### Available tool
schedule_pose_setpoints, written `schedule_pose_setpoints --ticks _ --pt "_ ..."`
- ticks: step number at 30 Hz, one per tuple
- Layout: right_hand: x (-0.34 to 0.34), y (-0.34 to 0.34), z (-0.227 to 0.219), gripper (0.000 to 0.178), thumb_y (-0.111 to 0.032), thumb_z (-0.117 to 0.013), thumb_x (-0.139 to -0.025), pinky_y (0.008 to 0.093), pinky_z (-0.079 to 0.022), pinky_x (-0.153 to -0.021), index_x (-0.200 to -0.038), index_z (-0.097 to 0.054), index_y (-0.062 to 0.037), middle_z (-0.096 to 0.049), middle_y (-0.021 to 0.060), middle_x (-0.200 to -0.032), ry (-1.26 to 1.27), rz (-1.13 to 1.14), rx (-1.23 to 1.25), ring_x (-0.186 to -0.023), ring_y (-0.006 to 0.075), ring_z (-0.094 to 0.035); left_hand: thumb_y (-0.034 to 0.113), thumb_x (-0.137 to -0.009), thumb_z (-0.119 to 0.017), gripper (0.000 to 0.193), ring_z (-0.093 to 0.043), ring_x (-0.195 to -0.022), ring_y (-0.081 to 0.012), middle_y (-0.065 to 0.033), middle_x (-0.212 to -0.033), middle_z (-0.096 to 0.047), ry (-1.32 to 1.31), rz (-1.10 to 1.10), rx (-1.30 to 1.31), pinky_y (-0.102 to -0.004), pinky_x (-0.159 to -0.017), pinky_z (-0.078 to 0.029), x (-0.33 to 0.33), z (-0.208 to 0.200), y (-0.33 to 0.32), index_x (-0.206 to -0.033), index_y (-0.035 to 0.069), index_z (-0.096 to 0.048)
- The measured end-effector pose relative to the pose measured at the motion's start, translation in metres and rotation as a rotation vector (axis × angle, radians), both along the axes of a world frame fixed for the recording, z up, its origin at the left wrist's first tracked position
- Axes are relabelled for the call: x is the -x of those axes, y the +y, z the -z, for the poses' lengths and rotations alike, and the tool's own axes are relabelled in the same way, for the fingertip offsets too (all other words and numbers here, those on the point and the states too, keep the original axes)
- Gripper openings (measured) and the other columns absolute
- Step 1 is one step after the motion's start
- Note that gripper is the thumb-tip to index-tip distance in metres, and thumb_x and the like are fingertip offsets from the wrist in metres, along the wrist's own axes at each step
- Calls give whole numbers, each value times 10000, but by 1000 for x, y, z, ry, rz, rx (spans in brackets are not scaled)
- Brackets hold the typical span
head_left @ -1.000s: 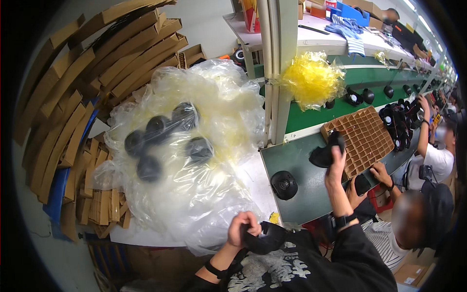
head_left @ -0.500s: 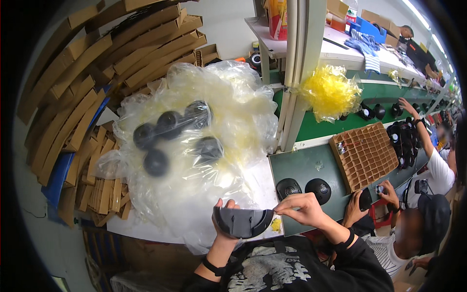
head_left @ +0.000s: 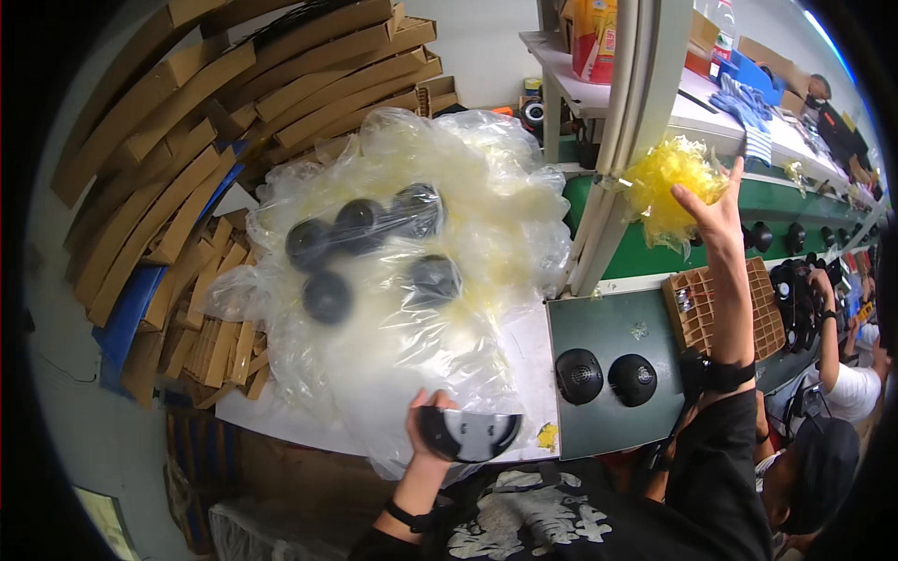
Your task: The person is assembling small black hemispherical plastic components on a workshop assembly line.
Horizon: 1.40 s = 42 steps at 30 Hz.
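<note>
Left hand (head_left: 432,432) grips the black dome part (head_left: 468,434) low at the table (head_left: 533,360) edge. Right hand (head_left: 716,213), fingers spread, touches the yellow bag bundle (head_left: 669,182). Looks like bagging: next needs one bag pinched free.

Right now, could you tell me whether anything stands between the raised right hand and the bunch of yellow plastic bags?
Nothing visible does: the right hand already reaches the bunch of yellow plastic bags, fingertips at its edge.

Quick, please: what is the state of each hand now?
Left hand: closed, holding a round black part.
Right hand: open, fingers in the yellow tuft.
</note>
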State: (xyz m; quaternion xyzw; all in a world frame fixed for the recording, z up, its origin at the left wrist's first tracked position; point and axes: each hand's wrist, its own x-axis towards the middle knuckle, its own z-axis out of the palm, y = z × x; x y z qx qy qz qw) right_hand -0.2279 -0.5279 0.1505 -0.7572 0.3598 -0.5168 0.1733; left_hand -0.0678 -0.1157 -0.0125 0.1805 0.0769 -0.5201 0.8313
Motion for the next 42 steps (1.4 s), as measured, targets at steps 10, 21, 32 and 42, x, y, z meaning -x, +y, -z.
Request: schedule_pose_setpoints --ticks 10,21,32,42 --pt "15 202 62 961 -478 -801 -617 422 -371 -982 -1317 -369 19 -490 213 -1234 425 -919 -178 -1193 378 -439 428 -905 -446 452 -615 -974 -246 -106 -1028 -653 189 135 -349 -414 -907 -470 38 13 -29 -1067 40 -610" --pt "49 132 196 1099 -335 -895 -519 352 -500 -811 -1369 -286 3 -600 236 -1056 660 -716 -796 -955 281 -621 178 -847 -544 473 -449 -1232 -272 -137 -1295 -503 -2244 1117 -1190 -388 -992 -391 -8 124 49 -1307 105 -464" --pt "-40 -103 226 531 -295 -631 -860 332 -430 -928 -1283 -464 -20 -557 95 -1198 -795 -178 -1355 -1072 213 -554 177 -802 -498 677 -195 -1386 -341 -165 -1470 -283 -2426 23 -1399 -444 -1097 -247 -156 135 -106 -1435 94 -271" --pt "-13 -138 337 449 -167 -602 -870 314 -424 -900 -1263 -454 -9 -536 85 -1167 -498 22 -1141 -1037 189 -530 173 -772 -532 497 -517 -808 -258 -85 -881 -537 -2787 92 -1756 -385 -684 -440 -191 145 -142 -1258 81 -494"
